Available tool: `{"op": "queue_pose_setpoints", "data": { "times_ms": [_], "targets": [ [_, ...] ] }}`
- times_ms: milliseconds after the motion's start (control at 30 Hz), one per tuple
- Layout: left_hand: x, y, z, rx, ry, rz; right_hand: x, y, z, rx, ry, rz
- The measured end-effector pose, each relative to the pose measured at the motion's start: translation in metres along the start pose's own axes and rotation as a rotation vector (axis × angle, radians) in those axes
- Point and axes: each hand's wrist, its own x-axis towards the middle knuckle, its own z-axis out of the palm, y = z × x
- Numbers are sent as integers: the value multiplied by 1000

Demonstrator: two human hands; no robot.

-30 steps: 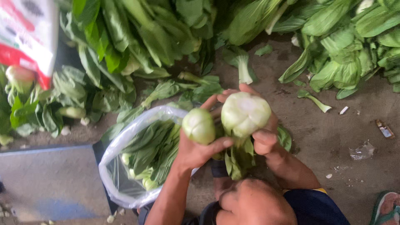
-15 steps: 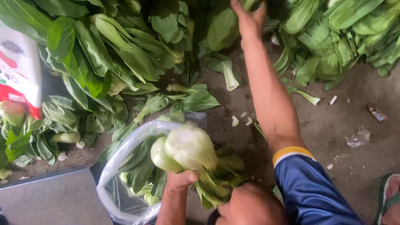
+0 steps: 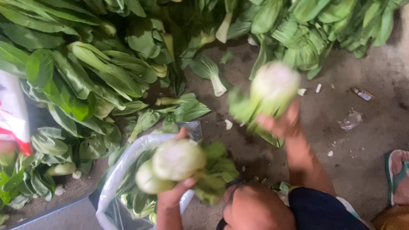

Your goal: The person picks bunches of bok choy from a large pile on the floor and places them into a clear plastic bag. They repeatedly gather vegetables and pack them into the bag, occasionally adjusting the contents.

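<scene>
**Clerk:** On the ground, centre lot. Item one: left hand (image 3: 177,196), fingers wrapped from below around two bok choy heads (image 3: 170,167), cut bases turned up toward the camera, leaves hanging down behind. Position: directly above the mouth of the clear plastic bag (image 3: 111,184).

**Checker:** Bag contents?

**Clerk:** More of the same greens, packed upright as far as can be seen. Bag sits at lower left, mouth open, just beside a grey flat surface (image 3: 55,217) at the bottom edge.

**Checker:** Item two?

**Clerk:** Right hand (image 3: 282,122), closed around a single bok choy head (image 3: 272,87), pale round base facing up, leaves trailing down to the left. Blurred, so the finger placement is unclear, though the grasp is plainly tight on it. Held over bare concrete floor (image 3: 362,140), well apart from the bag.

**Checker:** Surrounding stock?

**Clerk:** Loose pile of leafy greens (image 3: 85,72) across the top and left of the view; a second heap (image 3: 324,30) at upper right. One small loose bok choy (image 3: 211,74) lying between them on the floor. Scraps and a bit of litter (image 3: 363,94) scattered at right.

**Checker:** Anything else?

**Clerk:** White and red sack (image 3: 12,115) at far left edge. Sandalled foot (image 3: 398,174) at far right. Knee (image 3: 255,208) and dark blue sleeve (image 3: 319,211) at bottom centre.
</scene>
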Motion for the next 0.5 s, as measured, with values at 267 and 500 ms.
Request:
{"op": "queue_pose_setpoints", "data": {
  "times_ms": [267, 500],
  "targets": [
    [-26, -70, 2, -311, -2, -160, -69, -5, 68, 145, -117, 326],
    [-61, -121, -58, -496, 74, -14, 1, 19, 8, -172, -508, 56]
  ]
}}
